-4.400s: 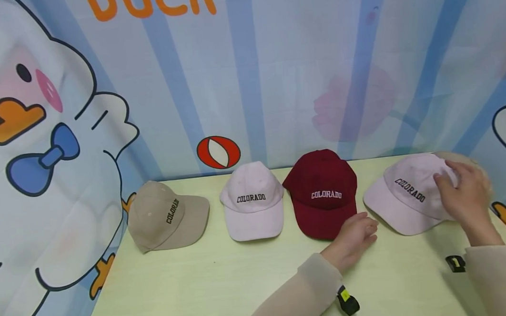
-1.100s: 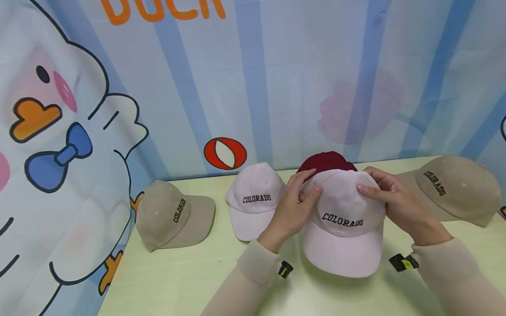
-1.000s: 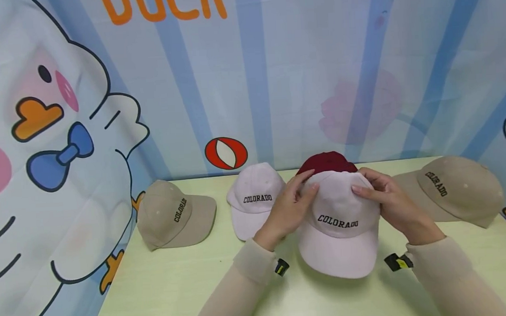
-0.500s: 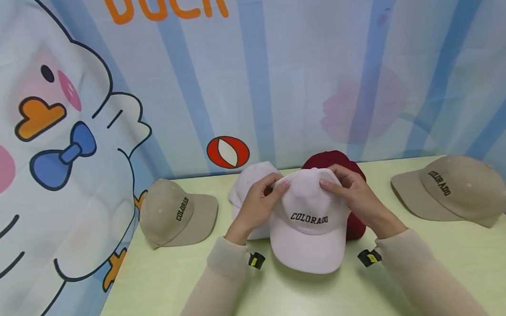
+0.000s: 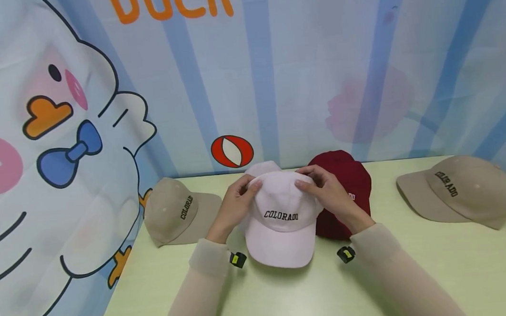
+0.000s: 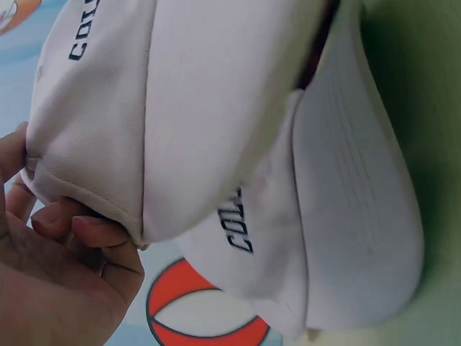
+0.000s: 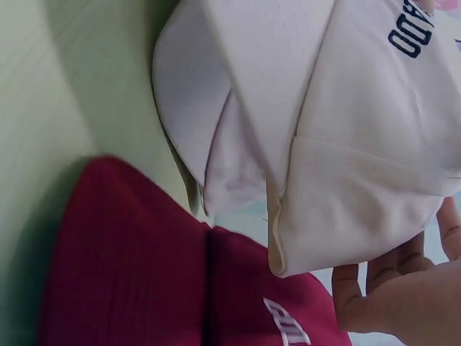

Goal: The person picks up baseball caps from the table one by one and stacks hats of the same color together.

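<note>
A pale pink baseball cap (image 5: 281, 242) lettered COLORADO is held between both hands, its brim toward me and raised off the table. My left hand (image 5: 231, 207) pinches one side of the crown, thumb in front. On the opposite side, my right hand (image 5: 332, 197) grips the crown the same way. Directly behind it sits a second pale pink cap (image 5: 263, 168), mostly hidden in the head view; the left wrist view shows its brim (image 6: 360, 209) beneath the held cap. Partly behind my right hand is a maroon cap (image 5: 344, 172).
One beige cap (image 5: 166, 215) lies at the left of the pale green table (image 5: 294, 299), brim pointing right. Another beige cap (image 5: 474, 194) lies at the far right, brim pointing left. A cartoon-printed cloth (image 5: 292, 79) hangs behind the table.
Both hands now hold the pale cap that lay over the right beige cap. They have carried it left, past the maroon cap, to in front of the other pale cap.
</note>
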Demonstrator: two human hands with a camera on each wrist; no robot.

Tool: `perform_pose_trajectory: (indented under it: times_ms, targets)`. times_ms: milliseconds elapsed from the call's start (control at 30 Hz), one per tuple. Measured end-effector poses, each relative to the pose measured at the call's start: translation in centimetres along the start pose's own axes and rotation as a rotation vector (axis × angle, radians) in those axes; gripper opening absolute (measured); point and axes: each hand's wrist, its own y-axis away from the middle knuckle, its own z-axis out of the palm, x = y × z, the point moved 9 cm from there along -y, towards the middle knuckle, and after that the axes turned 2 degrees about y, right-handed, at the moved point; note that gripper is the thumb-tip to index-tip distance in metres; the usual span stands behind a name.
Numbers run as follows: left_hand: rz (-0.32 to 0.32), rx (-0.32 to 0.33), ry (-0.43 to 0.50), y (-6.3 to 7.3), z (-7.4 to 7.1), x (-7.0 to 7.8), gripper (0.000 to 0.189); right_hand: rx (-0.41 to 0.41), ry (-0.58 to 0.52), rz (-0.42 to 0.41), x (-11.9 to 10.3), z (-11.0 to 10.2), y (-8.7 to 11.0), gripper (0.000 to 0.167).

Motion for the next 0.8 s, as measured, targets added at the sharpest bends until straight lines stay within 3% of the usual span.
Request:
perform_pose_trajectory:
  times_ms: [367, 567, 800]
  targets:
    - [-0.109, 0.069, 0.067, -0.3, -2.7, -3.3, 0.025, -0.031, 0.055, -0.001, 0.6, 2.7, -1.1, 0.063]
    - [-0.174, 0.096, 0.08, -0.8, -3.2, -5.0, 0.028, -0.047, 0.041, -0.005, 1.0, 4.0, -1.5, 0.07]
    - [-0.202, 0.106, 0.056, -1.7, -3.0, -6.7, 0.026, -0.092, 0.045, -0.008, 1.5, 5.1, -1.4, 0.075]
